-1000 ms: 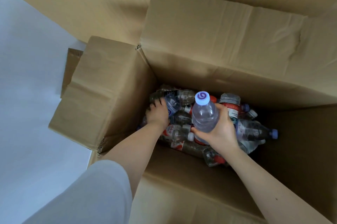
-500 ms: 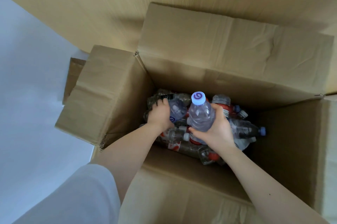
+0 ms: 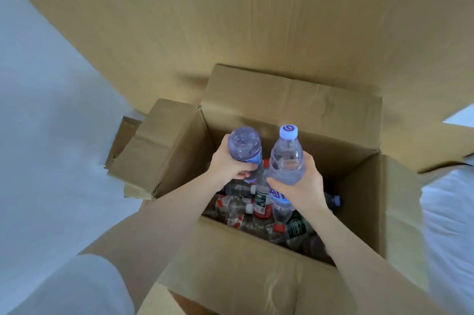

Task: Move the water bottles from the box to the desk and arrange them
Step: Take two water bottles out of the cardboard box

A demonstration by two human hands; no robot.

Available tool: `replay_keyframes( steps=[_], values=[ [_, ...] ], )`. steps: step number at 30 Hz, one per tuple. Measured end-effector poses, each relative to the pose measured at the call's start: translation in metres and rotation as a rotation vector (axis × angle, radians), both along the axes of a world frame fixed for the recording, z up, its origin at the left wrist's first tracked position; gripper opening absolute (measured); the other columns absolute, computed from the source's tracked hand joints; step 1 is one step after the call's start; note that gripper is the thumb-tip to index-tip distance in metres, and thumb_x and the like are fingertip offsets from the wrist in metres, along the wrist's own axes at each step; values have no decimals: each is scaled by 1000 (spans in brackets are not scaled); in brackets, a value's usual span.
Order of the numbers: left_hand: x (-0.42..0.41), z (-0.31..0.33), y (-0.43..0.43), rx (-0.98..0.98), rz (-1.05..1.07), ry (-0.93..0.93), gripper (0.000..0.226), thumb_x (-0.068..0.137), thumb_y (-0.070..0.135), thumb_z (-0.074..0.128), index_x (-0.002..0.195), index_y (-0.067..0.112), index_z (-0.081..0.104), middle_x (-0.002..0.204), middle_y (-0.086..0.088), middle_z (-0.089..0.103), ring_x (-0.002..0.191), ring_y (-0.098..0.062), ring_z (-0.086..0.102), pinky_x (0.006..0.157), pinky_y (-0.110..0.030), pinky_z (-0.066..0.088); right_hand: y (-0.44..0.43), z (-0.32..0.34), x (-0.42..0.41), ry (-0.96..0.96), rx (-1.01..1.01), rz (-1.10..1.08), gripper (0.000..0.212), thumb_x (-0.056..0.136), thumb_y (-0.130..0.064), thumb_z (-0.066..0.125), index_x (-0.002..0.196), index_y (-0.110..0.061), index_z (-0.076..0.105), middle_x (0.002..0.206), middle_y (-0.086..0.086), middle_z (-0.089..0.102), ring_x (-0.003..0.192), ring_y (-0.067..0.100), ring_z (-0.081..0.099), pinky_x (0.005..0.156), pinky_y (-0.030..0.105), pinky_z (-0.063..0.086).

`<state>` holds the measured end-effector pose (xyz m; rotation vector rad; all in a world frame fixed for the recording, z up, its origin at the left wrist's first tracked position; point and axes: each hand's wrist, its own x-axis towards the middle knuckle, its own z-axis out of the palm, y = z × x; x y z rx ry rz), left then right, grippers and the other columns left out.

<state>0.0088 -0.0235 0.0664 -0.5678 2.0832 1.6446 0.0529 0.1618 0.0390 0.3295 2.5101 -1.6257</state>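
Now both hands are up off the pile (image 3: 238, 208): L hand (image 3: 228, 166) grips base-up bottle (image 3: 245, 145) it was just digging for, R hand (image 3: 305, 184) wraps capped bottle (image 3: 287, 158), both near box (image 3: 289, 99) rim, so prob. next is carry to desk (image 3: 205, 19).

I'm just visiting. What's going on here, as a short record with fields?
Left hand: grips a clear bottle, base toward the camera
Right hand: grips a lilac-capped bottle, cap up
Box: cardboard, open, flaps spread
Inside the box: a jumble of bottles, several red-capped
Held bottles: both over the box opening
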Motion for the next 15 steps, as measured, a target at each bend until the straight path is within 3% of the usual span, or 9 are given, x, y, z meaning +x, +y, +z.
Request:
replay_keyframes(
  steps=[3,6,9,12,15],
  values=[
    [8,17,3,237,32,-10,74,74,-6,78,128,29,41,108,-8,66,67,-17,69,58,-27,57,7,20,6,-19,-73,-14,66,58,-35,90,110,-40,49,95,-21,64,87,-11,60,67,9,43],
    [13,30,3,357,-43,20,77,75,-9,76,137,20,40,117,-12,66,81,-22,71,68,-32,59,11,43,15,-4,-142,-15,68,59,-32,90,112,-43,50,96,-22,67,87,-10,62,62,9,48],
    [17,40,2,466,-151,48,72,78,-10,72,139,12,42,126,-18,62,99,-28,68,79,-36,58,8,72,23,52,-132,-17,53,54,-40,84,96,-52,54,91,-28,66,83,-7,64,64,14,51],
    [21,49,-1,571,-302,37,60,80,-12,67,135,4,48,123,-18,63,102,-28,66,86,-36,57,3,88,36,102,-194,-51,60,52,-42,84,105,-40,58,96,-20,70,88,-1,67,74,22,53],
    [26,56,-2,688,-427,10,59,79,-25,50,130,4,51,125,-17,62,107,-26,65,87,-34,56,2,96,52,112,-257,-80,68,54,-30,87,115,-24,58,103,-7,72,97,10,69,81,31,55]
  ],
)
